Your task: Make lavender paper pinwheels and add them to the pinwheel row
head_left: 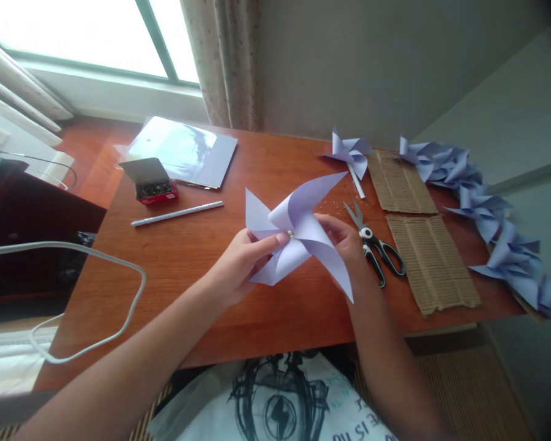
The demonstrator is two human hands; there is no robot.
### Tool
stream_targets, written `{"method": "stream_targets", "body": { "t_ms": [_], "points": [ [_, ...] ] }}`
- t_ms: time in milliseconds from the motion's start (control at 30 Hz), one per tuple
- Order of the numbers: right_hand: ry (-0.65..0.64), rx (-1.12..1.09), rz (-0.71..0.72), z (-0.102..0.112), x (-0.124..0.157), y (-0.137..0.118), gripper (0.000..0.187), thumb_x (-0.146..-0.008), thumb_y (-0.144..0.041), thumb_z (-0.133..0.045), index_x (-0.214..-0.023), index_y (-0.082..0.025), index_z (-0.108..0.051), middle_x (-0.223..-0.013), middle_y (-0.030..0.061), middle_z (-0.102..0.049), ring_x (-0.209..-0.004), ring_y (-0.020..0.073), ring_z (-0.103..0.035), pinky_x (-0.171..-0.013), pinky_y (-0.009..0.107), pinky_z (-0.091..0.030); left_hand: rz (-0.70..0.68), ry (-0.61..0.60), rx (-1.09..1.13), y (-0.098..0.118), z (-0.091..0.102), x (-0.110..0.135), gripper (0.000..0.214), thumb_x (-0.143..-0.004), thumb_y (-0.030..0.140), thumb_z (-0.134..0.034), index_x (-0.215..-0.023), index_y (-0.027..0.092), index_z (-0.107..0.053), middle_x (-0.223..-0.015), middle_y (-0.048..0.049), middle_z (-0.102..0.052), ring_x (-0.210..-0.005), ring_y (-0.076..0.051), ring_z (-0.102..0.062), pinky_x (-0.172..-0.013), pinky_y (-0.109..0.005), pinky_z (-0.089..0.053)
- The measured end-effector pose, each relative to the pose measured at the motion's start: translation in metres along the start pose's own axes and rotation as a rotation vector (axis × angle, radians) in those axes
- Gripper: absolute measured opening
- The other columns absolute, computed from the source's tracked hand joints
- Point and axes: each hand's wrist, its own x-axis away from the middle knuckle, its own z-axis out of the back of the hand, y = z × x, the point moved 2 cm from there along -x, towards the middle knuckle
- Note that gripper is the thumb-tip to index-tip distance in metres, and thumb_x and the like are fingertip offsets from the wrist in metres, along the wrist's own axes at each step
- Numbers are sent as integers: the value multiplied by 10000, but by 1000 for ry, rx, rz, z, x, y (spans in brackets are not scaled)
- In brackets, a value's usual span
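Observation:
A pale lilac paper pinwheel (303, 236) is held just above the middle of the wooden table (202, 269). My left hand (243, 263) grips it from the left, thumb pressing on a small shiny pin at its centre. From behind on the right, my right hand (349, 242) holds the folded paper, its fingers partly hidden by a blade. A white stick (177, 213) lies to the left, apart from both hands.
Black-handled scissors (374, 245) lie right of my right hand. Two corrugated cardboard pieces (429, 260) and a row of finished pinwheels (487, 211) fill the right side. A red box of pins (152, 184), a sheet packet (183, 150) and a white cable (96, 260) are left.

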Motion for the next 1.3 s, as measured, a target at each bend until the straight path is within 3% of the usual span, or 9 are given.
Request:
{"method": "stream_targets", "body": {
  "t_ms": [267, 500, 600, 700, 767, 833, 967, 1100, 1300],
  "points": [
    [-10, -32, -56, -8, -1, 10, 289, -688, -499, -858, -767, -244, -747, -822, 23, -725, -792, 220, -673, -706, 346, -550, 47, 8, -15, -2, -1, -1, 246, -718, 335, -861, -860, 155, -770, -785, -60, -750, -648, -161, -660, -586, -241, -479],
    [-59, 28, -40, -7, 3, 8, 301, -746, -514, -819, -838, -237, -748, -840, 19, -696, -791, 198, -646, -697, 304, -527, 72, 10, -62, -3, -3, 0, 295, -711, 383, -860, -878, 162, -759, -800, -83, -729, -673, -184, -654, -572, -252, -495],
    [38, 63, 6, -2, 3, 12, 314, -773, -517, -789, -843, -220, -713, -832, 25, -681, -759, 195, -627, -663, 300, -513, 40, 27, -42, -3, -1, -3, 330, -771, 468, -801, -879, 163, -733, -797, -79, -708, -684, -173, -637, -615, -257, -505],
    [158, 92, 67, 6, 3, 13, 278, -818, -493, -740, -846, -223, -682, -792, 30, -650, -710, 201, -596, -623, 314, -494, -89, 182, -47, 6, 8, -6, 387, -810, 538, -725, -862, 155, -711, -793, -66, -695, -675, -152, -609, -615, -245, -486],
    [205, 151, 65, 10, 4, 7, 254, -842, -475, -713, -825, -226, -663, -781, 40, -638, -703, 211, -581, -608, 323, -483, -207, 306, -109, 15, 15, -5, 363, -809, 505, -732, -900, 154, -717, -864, -61, -712, -704, -140, -608, -610, -226, -467],
    [218, 193, 66, 10, 6, -4, 251, -863, -453, -699, -778, -226, -636, -762, 40, -617, -694, 207, -564, -598, 318, -466, -268, 353, -134, 22, 21, -5, 307, -810, 453, -745, -890, 159, -711, -839, -39, -697, -703, -130, -590, -613, -216, -455],
    [99, 224, 128, 1, 14, -30, 247, -884, -420, -683, -777, -201, -646, -781, 16, -591, -722, 170, -533, -636, 284, -430, -264, 342, -123, 22, 27, -8, 303, -828, 457, -726, -892, 161, -714, -829, -39, -690, -729, -147, -590, -647, -235, -480],
    [116, 321, 187, -5, 22, -46, 271, -910, -408, -642, -756, -187, -614, -777, 8, -573, -717, 153, -505, -645, 278, -386, -254, 355, -151, 18, 30, -10, 329, -818, 487, -738, -879, 165, -717, -820, -46, -686, -740, -160, -583, -656, -241, -487],
    [10, 218, 124, -18, 14, -63, 368, -918, -485, -645, -714, -186, -578, -737, -14, -512, -687, 139, -461, -623, 275, -351, -342, 407, -162, 29, 36, -9, 325, -778, 471, -788, -865, 164, -728, -800, -41, -682, -740, -155, -574, -662, -232, -484]
  ]
}}
